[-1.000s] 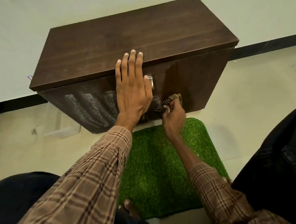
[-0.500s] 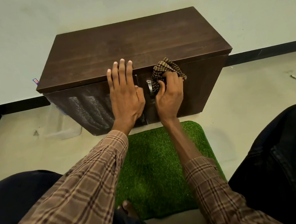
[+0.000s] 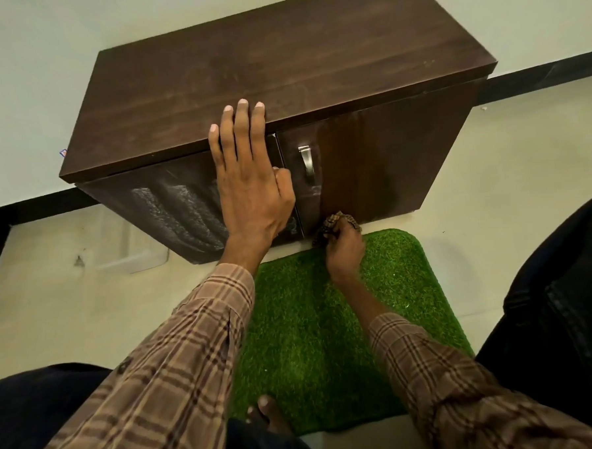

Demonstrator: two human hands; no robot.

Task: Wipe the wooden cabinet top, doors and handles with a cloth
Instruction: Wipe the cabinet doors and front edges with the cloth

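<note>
A low dark wooden cabinet (image 3: pixel 279 64) stands on the floor against a pale wall. My left hand (image 3: pixel 251 178) lies flat on the left door (image 3: pixel 170 203), fingers apart and reaching over the top's front edge. My right hand (image 3: pixel 344 247) grips a bunched checked cloth (image 3: pixel 332 224) and presses it against the bottom edge of the right door (image 3: pixel 380 165). A metal handle (image 3: pixel 307 162) on the right door shows uncovered between my two hands.
A green artificial-grass mat (image 3: pixel 327 325) lies on the pale floor in front of the cabinet. My dark-trousered knees (image 3: pixel 559 296) flank it, and a bare foot (image 3: pixel 267 414) rests at its near edge. A black skirting (image 3: pixel 537 77) runs along the wall.
My right hand has dragged the cloth down from the handle near the door's top to its bottom edge, uncovering the handle. My left hand stays pressed on the left door.
</note>
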